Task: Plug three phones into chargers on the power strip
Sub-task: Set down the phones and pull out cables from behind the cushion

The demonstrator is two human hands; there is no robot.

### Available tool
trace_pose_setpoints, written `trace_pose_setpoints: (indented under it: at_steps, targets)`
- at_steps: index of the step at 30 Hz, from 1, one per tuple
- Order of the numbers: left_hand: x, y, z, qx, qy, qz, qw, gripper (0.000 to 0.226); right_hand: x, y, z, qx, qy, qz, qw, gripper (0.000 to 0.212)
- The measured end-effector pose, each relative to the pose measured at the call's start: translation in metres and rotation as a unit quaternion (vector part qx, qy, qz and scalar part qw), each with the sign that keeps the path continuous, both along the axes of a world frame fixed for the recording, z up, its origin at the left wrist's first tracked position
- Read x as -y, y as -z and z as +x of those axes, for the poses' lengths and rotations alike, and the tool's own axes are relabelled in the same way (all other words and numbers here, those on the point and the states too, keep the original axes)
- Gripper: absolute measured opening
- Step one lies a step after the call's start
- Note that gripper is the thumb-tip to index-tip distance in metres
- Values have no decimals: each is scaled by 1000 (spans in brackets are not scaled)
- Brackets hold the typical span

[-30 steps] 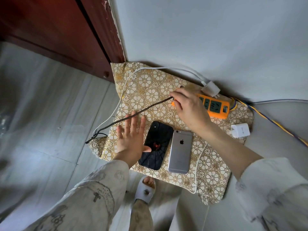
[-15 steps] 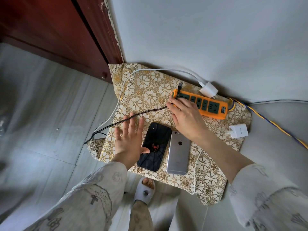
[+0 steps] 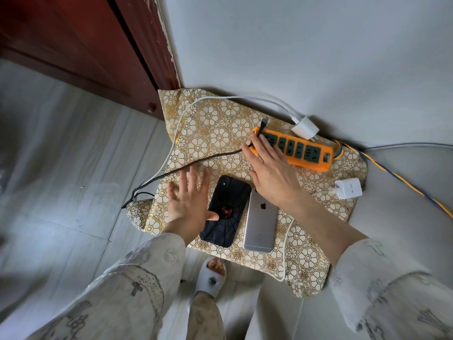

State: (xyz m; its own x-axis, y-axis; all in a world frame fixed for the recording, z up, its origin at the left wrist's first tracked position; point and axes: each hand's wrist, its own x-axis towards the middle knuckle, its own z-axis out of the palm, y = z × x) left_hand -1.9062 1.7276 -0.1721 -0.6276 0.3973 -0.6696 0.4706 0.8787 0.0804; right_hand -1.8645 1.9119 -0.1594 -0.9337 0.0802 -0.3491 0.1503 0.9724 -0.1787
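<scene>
An orange power strip (image 3: 302, 150) lies at the back of a gold flower-patterned cushion (image 3: 215, 133). A black braided cable (image 3: 196, 163) runs from the left, and its plug (image 3: 263, 122) stands at the strip's left end. My right hand (image 3: 269, 175) lies flat with straight fingers on that end, over the cable. A black phone with a red spider (image 3: 228, 212) and a silver phone (image 3: 261, 224) lie face down side by side. My left hand (image 3: 187, 200) hovers spread beside the black phone, thumb touching it.
A white charger (image 3: 305, 128) with a white cable lies loose behind the strip against the grey wall. Another white charger (image 3: 349, 188) sits at the cushion's right edge. A dark red door (image 3: 85, 45) is at the left. My slippered foot (image 3: 210, 278) stands below the cushion.
My right hand has drawn back from the strip's left end and flattened its fingers, uncovering the strip's sockets. The black plug now shows at the strip's end. The left hand stayed put.
</scene>
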Motion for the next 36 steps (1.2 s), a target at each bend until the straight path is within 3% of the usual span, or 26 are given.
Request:
trace_pose_setpoints:
  at_steps: [3, 6, 9, 13, 17, 21, 28, 36]
  targets:
    - [-5, -2, 3, -37, 9, 13, 999, 114, -1, -1, -5, -1, 9, -13, 1000, 62]
    - [-4, -3, 11, -99, 45, 117, 987, 89, -6, -2, -15, -27, 25, -25, 999, 54]
    - [1, 1, -6, -122, -28, 190, 974, 84, -13, -1, -26, -45, 41, -33, 998, 49]
    - [7, 12, -41, -58, -135, 116, 982, 109, -13, 7, -34, -20, 35, -26, 999, 51]
    - [4, 15, -46, -17, -160, 86, 983, 122, -12, 18, -36, 6, 10, 20, 1000, 57]
    - [-1, 15, -49, -14, -161, 49, 986, 126, -11, 18, -34, 7, -16, 41, 999, 56]
    - [13, 19, -49, 16, -201, 65, 977, 133, 5, 16, -19, 0, -47, 44, 998, 58]
    - [54, 6, -13, 49, -264, 34, 963, 138, 43, 0, -10, 1, -84, 3, 996, 52]
